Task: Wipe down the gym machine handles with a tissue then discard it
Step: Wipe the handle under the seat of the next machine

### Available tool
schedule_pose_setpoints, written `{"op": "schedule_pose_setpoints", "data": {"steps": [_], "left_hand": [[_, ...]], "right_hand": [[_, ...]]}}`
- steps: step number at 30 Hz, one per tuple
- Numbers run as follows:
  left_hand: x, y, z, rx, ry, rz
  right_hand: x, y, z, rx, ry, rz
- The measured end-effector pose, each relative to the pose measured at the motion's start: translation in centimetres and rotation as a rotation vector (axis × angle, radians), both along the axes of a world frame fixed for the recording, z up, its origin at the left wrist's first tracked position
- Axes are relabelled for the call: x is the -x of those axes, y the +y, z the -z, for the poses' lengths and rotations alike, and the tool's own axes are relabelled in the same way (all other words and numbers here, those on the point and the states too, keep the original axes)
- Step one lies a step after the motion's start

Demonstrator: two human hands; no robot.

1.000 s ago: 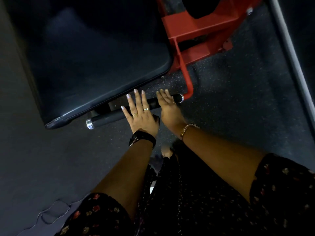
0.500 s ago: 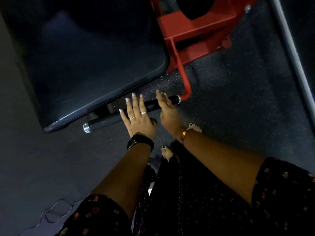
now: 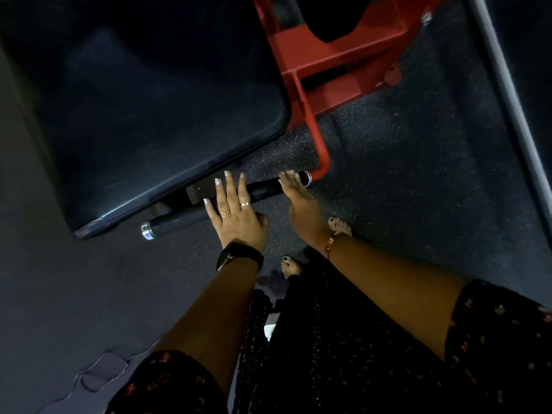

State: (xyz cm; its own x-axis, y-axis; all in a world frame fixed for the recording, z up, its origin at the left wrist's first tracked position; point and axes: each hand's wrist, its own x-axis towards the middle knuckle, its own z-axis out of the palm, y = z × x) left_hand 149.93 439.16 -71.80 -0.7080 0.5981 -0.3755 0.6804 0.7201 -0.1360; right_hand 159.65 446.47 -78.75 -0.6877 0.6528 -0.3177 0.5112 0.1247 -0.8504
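Observation:
A black gym machine handle (image 3: 185, 217) with silver end caps runs low across the middle, joined at its right end to a red bent rod (image 3: 319, 144). My left hand (image 3: 236, 210) lies flat over the handle's middle with its fingers straight. My right hand (image 3: 298, 198) rests over the handle near its right end cap, fingers stretched forward. No tissue shows in either hand. A small white thing (image 3: 270, 325), perhaps tissue, peeks out by my dress at waist level.
A dark padded seat (image 3: 149, 109) fills the upper left, just above the handle. The red machine frame (image 3: 328, 64) sits at the top centre. A grey metal bar (image 3: 507, 94) slants down the right side. My bare feet (image 3: 291, 265) stand on speckled dark flooring.
Both hands stay on the handle in nearly the same spots. The right hand's fingers have stretched a little further over the bar. The view has shifted slightly.

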Motion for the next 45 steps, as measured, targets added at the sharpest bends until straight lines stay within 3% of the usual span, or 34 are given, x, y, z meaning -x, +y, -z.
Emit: {"op": "schedule_pose_setpoints", "data": {"steps": [6,13,19,21,26,29,31,36,40,45], "left_hand": [[0.3,-0.2,0.2,-0.023,0.011,0.012],[0.3,-0.4,0.1,-0.057,-0.025,0.005],[1.3,-1.7,-0.6,-0.015,-0.048,0.068],[1.9,-2.7,-0.9,-0.030,-0.054,0.046],[3.6,-4.2,-1.7,-0.109,-0.050,-0.165],[4.5,-5.2,-2.0,-0.084,-0.035,-0.184],[5.3,-6.2,-2.0,-0.077,-0.013,-0.187],[6.9,-8.6,-2.6,-0.067,0.071,-0.220],[9.1,-10.4,-3.5,-0.214,0.009,-0.376],[10.3,-11.3,-3.6,-0.833,-0.439,-0.684]], "right_hand": [[1.0,3.7,2.3,0.098,-0.174,0.018],[1.7,0.1,-0.8,-0.125,0.065,-0.150],[0.8,0.8,-0.5,-0.129,-0.065,-0.098],[2.8,-0.3,-1.7,-0.221,0.003,-0.091],[5.9,-3.3,-4.4,-0.467,0.172,-0.357],[4.6,-2.8,-4.2,-0.579,0.143,-0.514],[3.4,-2.3,-3.6,-0.606,0.074,-0.459],[3.6,-3.1,-3.8,-0.358,-0.124,-0.099],[5.9,-5.5,-5.0,-0.321,-0.201,0.047],[9.4,-9.8,-7.3,-0.457,-0.111,-0.123]]}}
